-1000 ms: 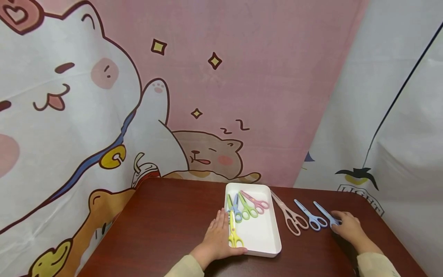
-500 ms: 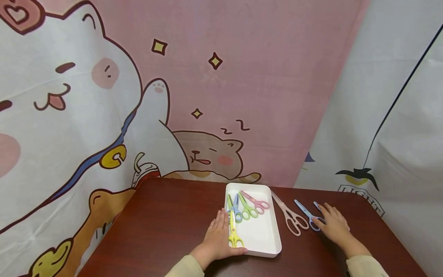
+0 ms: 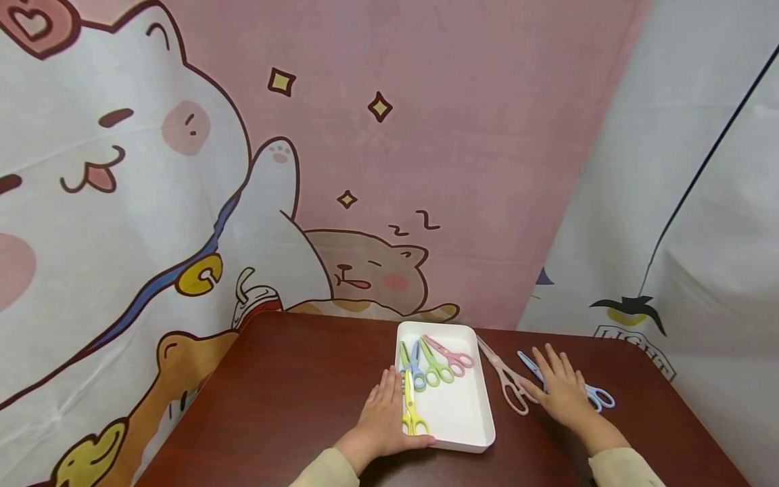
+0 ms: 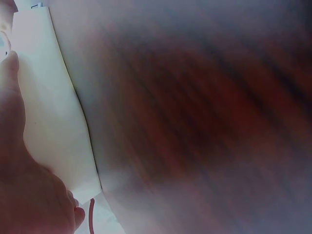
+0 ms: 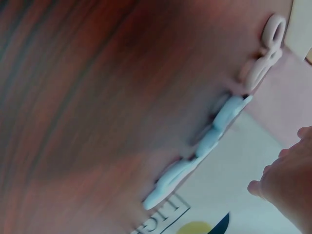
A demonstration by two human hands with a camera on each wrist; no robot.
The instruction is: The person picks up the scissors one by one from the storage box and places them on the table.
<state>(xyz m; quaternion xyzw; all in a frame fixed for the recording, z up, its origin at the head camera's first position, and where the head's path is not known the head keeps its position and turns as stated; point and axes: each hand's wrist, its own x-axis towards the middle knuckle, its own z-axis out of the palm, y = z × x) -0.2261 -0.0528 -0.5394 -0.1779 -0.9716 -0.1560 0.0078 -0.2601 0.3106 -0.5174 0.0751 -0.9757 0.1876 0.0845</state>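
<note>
My left hand [image 3: 383,412] lies along the left side of a white tray [image 3: 456,423], fingers straight and thumb at its front edge. Several small scissors lie in the tray: yellow scissors [image 3: 410,406], blue ones [image 3: 417,379], green ones [image 3: 435,370] and pink ones [image 3: 453,355]. My right hand [image 3: 564,396] spreads its fingers over two pairs of blue scissors right of the tray and holds nothing. Of these, a blade [image 3: 529,364] and handle loops [image 3: 602,398] show. Large pale pink scissors [image 3: 504,370] lie between the tray and my right hand, near its thumb.
A dark red-brown wooden table [image 3: 292,392] carries everything. Behind it hangs a cloth backdrop [image 3: 462,169] with cartoon cats on pink and white. In the left wrist view the tray's wall [image 4: 53,107] stands beside the hand.
My right hand has moved left from the rightmost blue scissors, across the other pair, toward the pale pink scissors. Its fingers are now spread. The left hand and tray stay put.
</note>
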